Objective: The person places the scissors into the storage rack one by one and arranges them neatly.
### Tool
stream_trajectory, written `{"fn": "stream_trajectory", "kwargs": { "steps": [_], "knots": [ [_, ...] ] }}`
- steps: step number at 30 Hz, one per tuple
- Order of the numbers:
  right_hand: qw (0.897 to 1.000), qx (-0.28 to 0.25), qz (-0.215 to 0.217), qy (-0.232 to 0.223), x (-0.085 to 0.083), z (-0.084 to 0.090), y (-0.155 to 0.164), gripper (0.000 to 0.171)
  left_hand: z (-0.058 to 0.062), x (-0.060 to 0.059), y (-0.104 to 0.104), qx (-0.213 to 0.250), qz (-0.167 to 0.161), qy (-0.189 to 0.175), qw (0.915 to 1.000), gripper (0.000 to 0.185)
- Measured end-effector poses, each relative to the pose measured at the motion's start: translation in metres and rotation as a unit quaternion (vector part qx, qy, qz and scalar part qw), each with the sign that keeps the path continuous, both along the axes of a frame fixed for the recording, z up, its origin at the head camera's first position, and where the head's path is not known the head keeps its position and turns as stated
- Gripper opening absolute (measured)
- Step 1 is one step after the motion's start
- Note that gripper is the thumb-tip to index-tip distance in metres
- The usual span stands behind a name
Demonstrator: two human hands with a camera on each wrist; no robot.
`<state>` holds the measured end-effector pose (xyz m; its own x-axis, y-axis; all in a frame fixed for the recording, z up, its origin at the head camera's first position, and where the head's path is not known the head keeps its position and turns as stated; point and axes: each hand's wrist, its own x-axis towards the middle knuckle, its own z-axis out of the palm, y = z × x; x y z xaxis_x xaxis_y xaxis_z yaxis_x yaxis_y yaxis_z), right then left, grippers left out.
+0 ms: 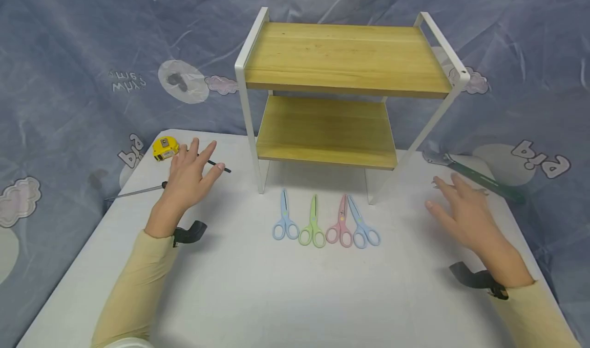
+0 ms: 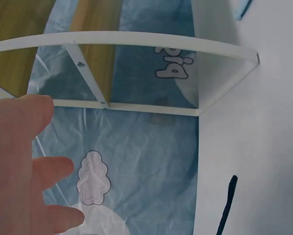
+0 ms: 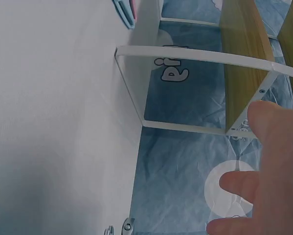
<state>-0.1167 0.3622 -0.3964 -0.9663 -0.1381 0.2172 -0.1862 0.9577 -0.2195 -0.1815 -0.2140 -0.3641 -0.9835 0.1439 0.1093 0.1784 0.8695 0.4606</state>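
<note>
My left hand [image 1: 186, 181] hovers over the table's left side with its fingers spread, holding nothing. It partly hides a tool with a thin metal shaft [image 1: 133, 192] and overlaps the edge of a yellow tape measure [image 1: 165, 148]. Over the right side, my right hand [image 1: 467, 217] is also spread, with nothing in it. Metal tips [image 3: 128, 226] of a tool show near it, the rest hidden. Between the hands lie blue scissors [image 1: 285, 216], green scissors [image 1: 313, 220], pink scissors [image 1: 342, 220] and a second blue pair [image 1: 361, 224], handles toward me.
A two-tier shelf with wooden boards [image 1: 345, 56] and a white frame [image 1: 249, 117] stands at the back middle of the white table [image 1: 295, 297]. A long green-handled tool [image 1: 484, 178] lies at the back right. Grey-blue patterned cloth [image 1: 83, 56] hangs behind and around the table.
</note>
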Motion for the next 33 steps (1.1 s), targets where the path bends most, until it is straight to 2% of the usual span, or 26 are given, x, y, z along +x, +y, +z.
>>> {"fn": "stream_trajectory", "kwargs": {
  "steps": [5, 10, 19, 27, 33],
  "knots": [
    [1.000, -0.020, 0.018, -0.003, 0.004, -0.005, -0.005, 0.063, -0.002, -0.004, 0.003, 0.059, -0.023, 0.005, 0.9980, 0.066],
    [0.999, -0.037, 0.035, -0.018, 0.009, -0.016, -0.011, 0.060, -0.007, -0.008, 0.009, 0.120, -0.049, 0.017, 0.9915, 0.063],
    [0.995, -0.076, 0.062, -0.019, 0.019, -0.035, -0.026, 0.048, -0.017, -0.012, 0.029, 0.183, -0.053, 0.064, 0.9796, 0.056],
    [0.992, -0.099, 0.077, -0.011, 0.025, -0.046, -0.037, 0.044, -0.021, -0.015, 0.041, 0.204, -0.051, 0.035, 0.9770, 0.055],
    [0.990, -0.109, 0.083, -0.015, 0.028, -0.053, -0.047, 0.043, -0.027, -0.019, 0.049, 0.245, -0.069, 0.024, 0.9668, 0.055]
  ]
}}
